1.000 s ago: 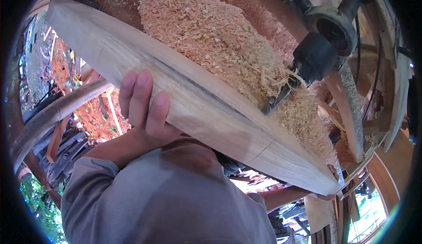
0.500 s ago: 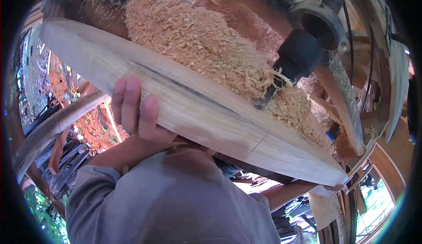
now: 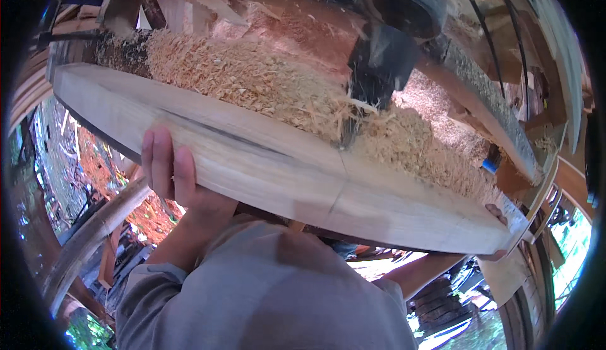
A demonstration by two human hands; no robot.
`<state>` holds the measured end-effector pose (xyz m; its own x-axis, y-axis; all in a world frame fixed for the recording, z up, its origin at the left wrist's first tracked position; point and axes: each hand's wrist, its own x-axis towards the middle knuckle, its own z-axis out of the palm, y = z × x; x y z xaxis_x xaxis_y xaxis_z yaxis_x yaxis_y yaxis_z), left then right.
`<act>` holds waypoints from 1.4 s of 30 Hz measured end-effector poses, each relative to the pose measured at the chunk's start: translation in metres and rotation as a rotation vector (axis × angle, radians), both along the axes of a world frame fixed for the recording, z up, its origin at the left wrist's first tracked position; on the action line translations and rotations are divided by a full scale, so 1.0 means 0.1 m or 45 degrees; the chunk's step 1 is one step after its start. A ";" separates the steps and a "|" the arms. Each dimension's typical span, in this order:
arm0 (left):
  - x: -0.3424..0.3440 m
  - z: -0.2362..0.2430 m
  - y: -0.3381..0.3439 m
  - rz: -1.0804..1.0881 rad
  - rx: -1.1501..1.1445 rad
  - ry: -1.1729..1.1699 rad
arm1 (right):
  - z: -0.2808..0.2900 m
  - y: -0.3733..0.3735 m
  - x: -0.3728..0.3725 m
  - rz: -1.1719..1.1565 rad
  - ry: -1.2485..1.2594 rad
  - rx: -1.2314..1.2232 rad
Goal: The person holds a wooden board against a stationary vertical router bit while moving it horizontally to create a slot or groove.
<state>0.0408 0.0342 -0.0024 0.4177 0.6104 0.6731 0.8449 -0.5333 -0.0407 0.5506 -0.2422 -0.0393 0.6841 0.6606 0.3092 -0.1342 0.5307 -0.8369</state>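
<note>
A long, thick, pale wooden board point(image 3: 252, 154) with a dark streak and a pencil line lies slantwise in front of me. My left hand point(image 3: 180, 176) is closed on its near edge, fingers against the face and the thumb out of sight. At the right end my right hand point(image 3: 496, 213) grips the board; only fingertips show over the far edge, the rest is hidden beneath. Just beyond the board's middle, a black tool head point(image 3: 384, 63) points its thin bit point(image 3: 347, 129) down at the far edge, with shavings caught around it.
A deep heap of wood shavings point(image 3: 233, 75) lies along the board's far side. Behind the tool head is a round metal collar point(image 3: 404, 9). Dark cables point(image 3: 483, 28) hang at the right near a slanting timber point(image 3: 486, 113). At left stands a wooden pole point(image 3: 95, 243).
The board lies more level in the picture, and the tool head appears farther left and higher. My right fingertips now show over the board's far edge. My left hand keeps its hold.
</note>
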 end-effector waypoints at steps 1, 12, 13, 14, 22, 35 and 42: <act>0.01 0.00 -0.01 0.006 0.002 -0.009 | -0.02 -0.12 0.13 0.001 -0.130 -0.135; -0.35 0.88 0.95 -0.341 -0.695 0.532 | 0.34 -0.12 -0.55 -0.414 0.065 -0.579; -0.35 0.88 0.95 -0.336 -0.673 0.519 | 0.31 -0.24 -0.47 -0.411 0.024 -0.646; -0.41 0.88 0.90 -0.345 -0.677 0.522 | 0.30 -0.42 -0.45 -0.419 0.027 -0.651; -0.59 0.76 0.92 -0.563 -0.664 0.445 | 0.27 -0.54 -0.67 -0.443 0.314 -0.431; -0.45 0.94 1.03 -0.573 -0.755 0.492 | 0.11 -0.26 -0.45 -0.201 0.324 -0.167; -0.61 0.96 0.99 -0.651 -0.810 0.582 | -0.32 -1.20 -0.62 -0.162 0.036 -0.238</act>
